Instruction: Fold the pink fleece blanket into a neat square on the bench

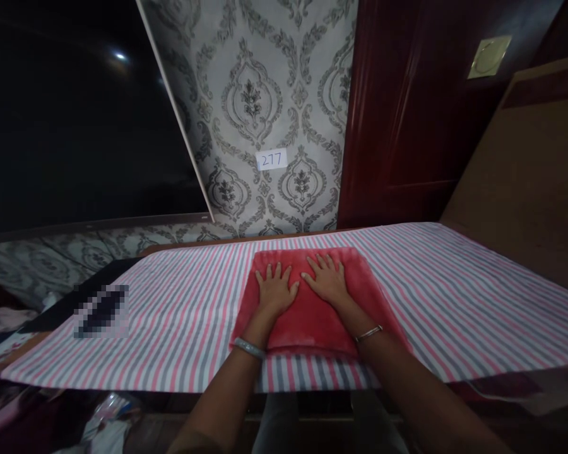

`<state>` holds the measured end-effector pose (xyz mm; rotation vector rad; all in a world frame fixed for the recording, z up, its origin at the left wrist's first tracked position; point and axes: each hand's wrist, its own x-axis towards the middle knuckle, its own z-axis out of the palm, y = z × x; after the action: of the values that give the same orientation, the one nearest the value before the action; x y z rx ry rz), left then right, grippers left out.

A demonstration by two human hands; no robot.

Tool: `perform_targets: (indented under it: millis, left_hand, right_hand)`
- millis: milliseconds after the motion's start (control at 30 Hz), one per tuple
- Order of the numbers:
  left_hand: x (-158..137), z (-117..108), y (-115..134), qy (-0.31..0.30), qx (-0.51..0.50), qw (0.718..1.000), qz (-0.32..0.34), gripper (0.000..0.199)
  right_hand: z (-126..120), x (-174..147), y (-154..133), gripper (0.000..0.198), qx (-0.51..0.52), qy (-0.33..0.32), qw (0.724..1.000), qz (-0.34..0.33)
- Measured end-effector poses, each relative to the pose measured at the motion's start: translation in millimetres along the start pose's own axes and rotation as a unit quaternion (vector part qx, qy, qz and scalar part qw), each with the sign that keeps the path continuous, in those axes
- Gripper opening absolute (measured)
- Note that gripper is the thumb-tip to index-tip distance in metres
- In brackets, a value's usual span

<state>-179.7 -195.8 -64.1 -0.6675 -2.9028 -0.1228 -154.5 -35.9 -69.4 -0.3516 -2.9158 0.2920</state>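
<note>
A red, plush-looking cloth (307,321), folded into a rough rectangle, lies on a striped tablecloth (180,315) in the middle of the head view. My left hand (275,291) rests flat on its upper left part, fingers spread. On the upper right part lies my right hand (327,281), also flat with fingers apart. The two hands are close together but not touching. Neither one grips the cloth. At the near side of the cloth a fold edge shows.
A large dark screen (85,113) stands behind the table on the left. A brown board (525,170) leans at the right. A blurred-out dark object (101,312) lies on the left of the tablecloth. A paper label (271,159) is on the wallpaper.
</note>
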Motion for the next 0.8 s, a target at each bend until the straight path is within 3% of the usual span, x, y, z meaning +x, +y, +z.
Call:
perform_targets:
  millis: [100, 200, 367, 567, 667, 800]
  left_hand:
    - [0, 1, -1, 0.009, 0.0, 1.0, 0.002, 0.061]
    - [0, 3, -1, 0.019, -0.001, 1.0, 0.006, 0.06]
    - [1, 5, -1, 0.033, -0.007, 0.999, 0.004, 0.059]
    - [5, -2, -1, 0.018, -0.011, 1.0, 0.0, 0.06]
    - [-7, -18, 0, 0.006, -0.018, 1.0, 0.007, 0.061]
    - [-47, -28, 0, 0.057, -0.011, 0.997, 0.057, 0.062]
  right_hand:
    - [-19, -6, 2, 0.068, 0.014, -0.058, 0.998, -0.01]
    - [-29, -30, 12, 0.069, 0.017, -0.026, 0.999, -0.045]
    - [-6, -80, 34, 0.059, -0.01, 0.043, 0.996, -0.072]
    - [6, -88, 35, 0.058, 0.0, 0.056, 0.996, -0.065]
    - [1, -87, 33, 0.058, 0.002, 0.05, 0.997, -0.061]
    - [0, -89, 35, 0.058, 0.003, 0.052, 0.997, -0.06]
